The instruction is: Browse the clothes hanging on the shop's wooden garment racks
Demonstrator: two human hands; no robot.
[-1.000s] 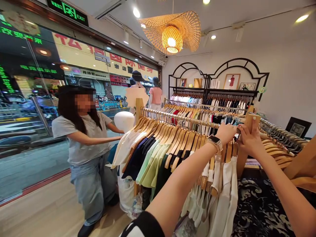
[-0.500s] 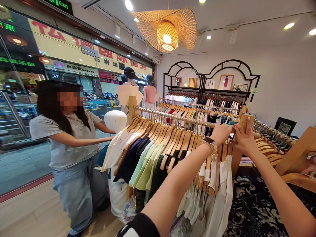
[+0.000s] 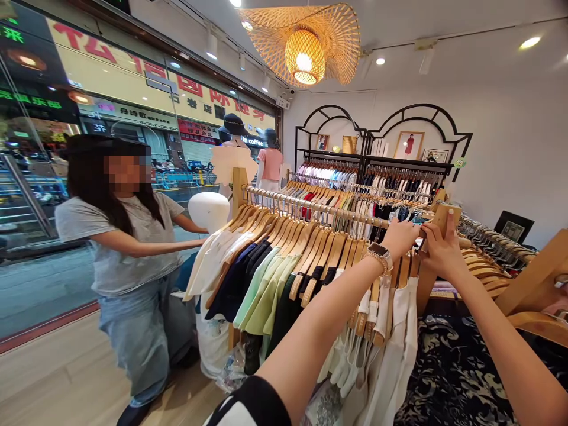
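My left hand (image 3: 400,238), with a watch (image 3: 378,251) on its wrist, is closed over the right end of a metal clothes rail (image 3: 319,206). Wooden hangers (image 3: 306,239) with tops in white, navy, mint and green hang from this rail. Close beside it, my right hand (image 3: 445,251) grips the wooden end post (image 3: 449,214) of the rack. One right finger lies straight up along the post, and the others bend toward my left hand. Both sets of fingertips are partly hidden. White garments (image 3: 402,319) hang just below my hands.
On the left, a person (image 3: 128,260) in a grey T-shirt reaches both hands to the rack's far end, near a white rounded form (image 3: 209,211). Another rail with hangers (image 3: 488,266) stands at right. Dark patterned fabric (image 3: 452,367) lies below. A woven lamp (image 3: 306,53) hangs overhead.
The view has shifted slightly, so the rack and lamp sit a little differently in frame. Both my hands keep their hold at the rail's end.
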